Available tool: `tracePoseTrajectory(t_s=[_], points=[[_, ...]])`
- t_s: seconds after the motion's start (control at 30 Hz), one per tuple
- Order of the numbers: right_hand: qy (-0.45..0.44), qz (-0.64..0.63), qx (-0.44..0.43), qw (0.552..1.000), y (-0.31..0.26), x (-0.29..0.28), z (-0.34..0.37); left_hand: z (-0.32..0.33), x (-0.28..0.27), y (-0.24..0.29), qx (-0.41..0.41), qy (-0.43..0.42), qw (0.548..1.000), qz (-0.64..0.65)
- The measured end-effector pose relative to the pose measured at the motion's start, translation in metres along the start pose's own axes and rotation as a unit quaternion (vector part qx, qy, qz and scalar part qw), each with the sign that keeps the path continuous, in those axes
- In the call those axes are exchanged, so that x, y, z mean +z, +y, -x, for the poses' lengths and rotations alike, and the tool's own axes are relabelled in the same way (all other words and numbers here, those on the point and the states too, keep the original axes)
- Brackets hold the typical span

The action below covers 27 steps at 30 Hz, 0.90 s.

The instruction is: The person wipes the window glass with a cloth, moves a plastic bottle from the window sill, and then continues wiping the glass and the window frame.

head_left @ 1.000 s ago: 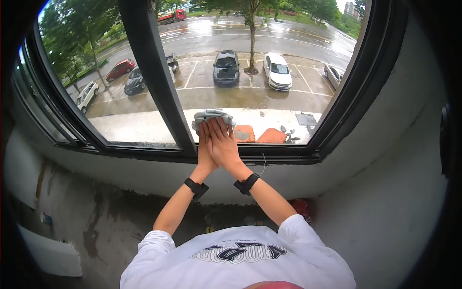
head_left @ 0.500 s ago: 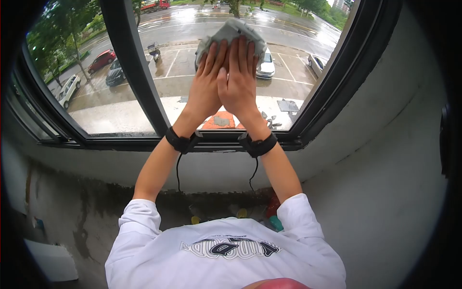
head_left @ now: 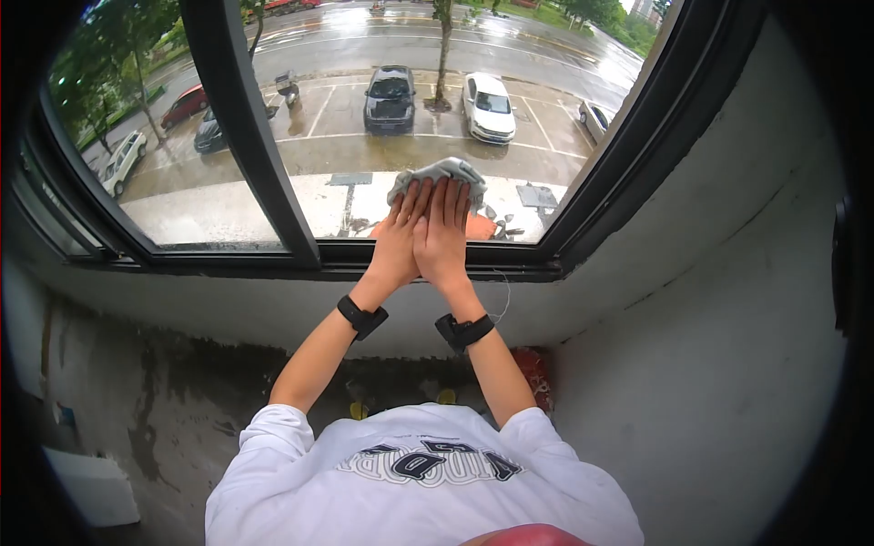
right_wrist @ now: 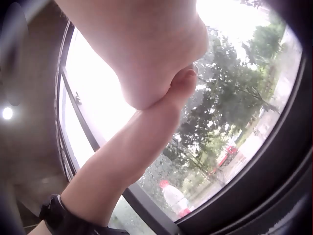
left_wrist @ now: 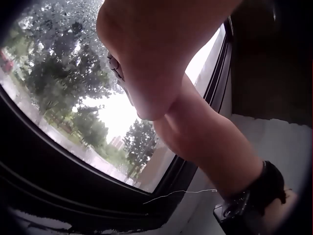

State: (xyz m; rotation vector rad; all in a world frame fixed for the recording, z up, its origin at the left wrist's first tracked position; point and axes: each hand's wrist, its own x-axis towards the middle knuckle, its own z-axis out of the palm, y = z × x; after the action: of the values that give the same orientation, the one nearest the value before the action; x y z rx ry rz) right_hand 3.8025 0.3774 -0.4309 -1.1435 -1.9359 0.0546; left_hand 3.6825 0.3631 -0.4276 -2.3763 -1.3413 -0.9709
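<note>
A crumpled grey-white cloth (head_left: 444,171) lies against the window pane (head_left: 355,155), low down near the bottom frame. My left hand (head_left: 395,244) and my right hand (head_left: 442,240) press it side by side, with straight fingers pointing up the glass and the inner edges of the hands overlapping. Only the cloth's upper part shows above the fingertips. From the left wrist view, the underside of the left hand (left_wrist: 146,63) fills the upper middle. Likewise the right hand (right_wrist: 146,58) covers the top of the right wrist view, with the other hand's thumb beside it.
Dark window frame (head_left: 428,259) runs below and right of the hands; a slanted upright (head_left: 250,136) stands left. Thin thread (head_left: 506,296) hangs by the sill. Under the sill is a grey wall (head_left: 637,318), with a red object (head_left: 535,373) on the floor. Parked cars (head_left: 390,100) stand outside.
Both hands first slid the cloth from low on the pane up to a much higher spot, then brought it back down near the bottom frame. The head view has shifted slightly too.
</note>
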Motion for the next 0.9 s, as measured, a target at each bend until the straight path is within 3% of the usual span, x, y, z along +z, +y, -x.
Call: tracePoseTrajectory(t_s=[0.07, 0.2, 0.43, 0.53, 0.67, 0.9], points=[[-0.012, -0.023, 0.026, 0.999, 0.014, 0.027, 0.034, 0.028, 0.020, -0.002, -0.008, -0.097, 0.994, -0.054], [-0.003, -0.070, 0.036, 0.997, 0.022, 0.033, 0.038, 0.028, 0.022, -0.005, 0.003, -0.117, 0.988, -0.098], [0.118, 0.001, -0.147, 0.982, -0.048, -0.096, -0.126, -0.115, -0.097, 0.003, 0.056, 0.133, 0.988, -0.054], [0.137, 0.016, -0.187, 0.973, -0.067, -0.133, -0.169, -0.149, -0.126, 0.010, 0.064, 0.192, 0.978, -0.056], [0.137, 0.038, -0.181, 0.973, -0.058, -0.125, -0.152, -0.134, -0.111, 0.017, 0.053, 0.184, 0.981, -0.044], [0.070, 0.038, -0.039, 0.996, 0.022, -0.019, -0.014, -0.020, 0.014, 0.017, 0.012, -0.009, 0.999, -0.046]])
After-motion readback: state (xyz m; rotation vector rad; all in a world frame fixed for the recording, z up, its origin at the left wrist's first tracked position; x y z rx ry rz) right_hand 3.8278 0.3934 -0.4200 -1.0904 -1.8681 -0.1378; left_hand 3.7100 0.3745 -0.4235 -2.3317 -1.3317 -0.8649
